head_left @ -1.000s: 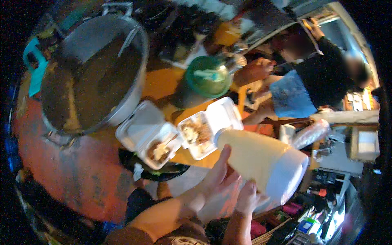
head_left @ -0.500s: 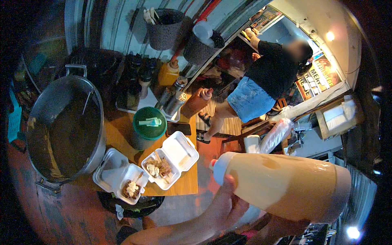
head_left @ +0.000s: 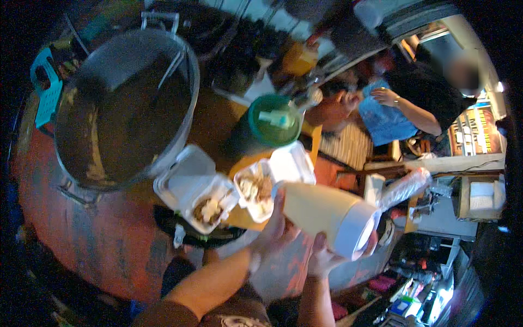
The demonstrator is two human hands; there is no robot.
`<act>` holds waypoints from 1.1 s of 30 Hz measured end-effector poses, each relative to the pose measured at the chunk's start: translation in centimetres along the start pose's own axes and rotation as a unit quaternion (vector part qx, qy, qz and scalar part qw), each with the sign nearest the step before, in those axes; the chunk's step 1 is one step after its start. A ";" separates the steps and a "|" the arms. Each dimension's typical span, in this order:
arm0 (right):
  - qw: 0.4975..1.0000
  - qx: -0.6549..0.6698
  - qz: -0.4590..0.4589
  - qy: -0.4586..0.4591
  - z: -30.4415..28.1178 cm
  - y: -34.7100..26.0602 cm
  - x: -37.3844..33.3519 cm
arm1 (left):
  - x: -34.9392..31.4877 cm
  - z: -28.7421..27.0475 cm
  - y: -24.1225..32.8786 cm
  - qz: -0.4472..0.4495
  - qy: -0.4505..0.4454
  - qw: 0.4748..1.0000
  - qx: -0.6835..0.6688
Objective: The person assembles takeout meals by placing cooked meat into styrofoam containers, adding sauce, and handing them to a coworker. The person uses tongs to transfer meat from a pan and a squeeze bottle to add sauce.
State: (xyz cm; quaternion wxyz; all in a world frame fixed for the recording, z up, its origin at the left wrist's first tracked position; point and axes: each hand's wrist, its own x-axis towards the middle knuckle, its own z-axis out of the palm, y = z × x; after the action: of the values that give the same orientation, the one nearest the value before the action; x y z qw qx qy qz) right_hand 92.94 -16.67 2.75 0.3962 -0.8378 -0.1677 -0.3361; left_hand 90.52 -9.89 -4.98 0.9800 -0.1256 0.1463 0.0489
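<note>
Both my hands are closed around a large squeeze bottle (head_left: 313, 206) filled with a cream-coloured sauce, held tilted in the air. My left hand (head_left: 278, 231) grips its left end; my right hand (head_left: 327, 259) wraps the wide white end from below, the fingertips showing at its far side. Just behind the bottle, two open white foam takeaway boxes lie on the wooden table (head_left: 242, 220). The left box (head_left: 190, 191) holds brown food with a pale topping. The right box (head_left: 291, 163) holds similar food and is partly covered by the bottle.
A big metal pot (head_left: 131, 54) with brown residue stands at left, beside a teal plastic piece (head_left: 48, 90). A green-rimmed tub (head_left: 256, 122) and a yellow bottle (head_left: 299, 59) are behind the boxes. A person in a black top (head_left: 436, 76) stands at far right.
The squeeze bottle has swung round, so its wide white end now points right, and sits farther from the camera. My right hand now shows at that end. The view has shifted; the other person's arm has lowered.
</note>
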 end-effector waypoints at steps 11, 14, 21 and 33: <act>0.973 -0.091 0.199 -0.073 -4.3 -1.7 0.1 | 0.2 0.2 -1.8 0.046 -0.057 0.988 0.134; 0.983 -0.135 0.074 -0.104 -2.6 2.1 -2.6 | 2.1 -2.6 1.6 0.183 -0.086 0.880 0.430; 0.991 0.091 0.006 -0.095 0.2 1.8 -1.4 | 2.2 -4.6 0.0 -0.004 0.002 0.997 -0.080; 0.986 0.115 0.077 -0.088 2.0 3.5 -2.3 | 3.9 -6.4 0.5 0.007 0.040 0.994 -0.103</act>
State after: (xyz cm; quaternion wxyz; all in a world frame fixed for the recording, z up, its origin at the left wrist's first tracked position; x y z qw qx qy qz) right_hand 94.08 -17.36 -1.65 0.4982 -0.8234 -0.1742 -0.2082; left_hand 92.45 -10.87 -12.19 0.9548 -0.2268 0.1806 0.0653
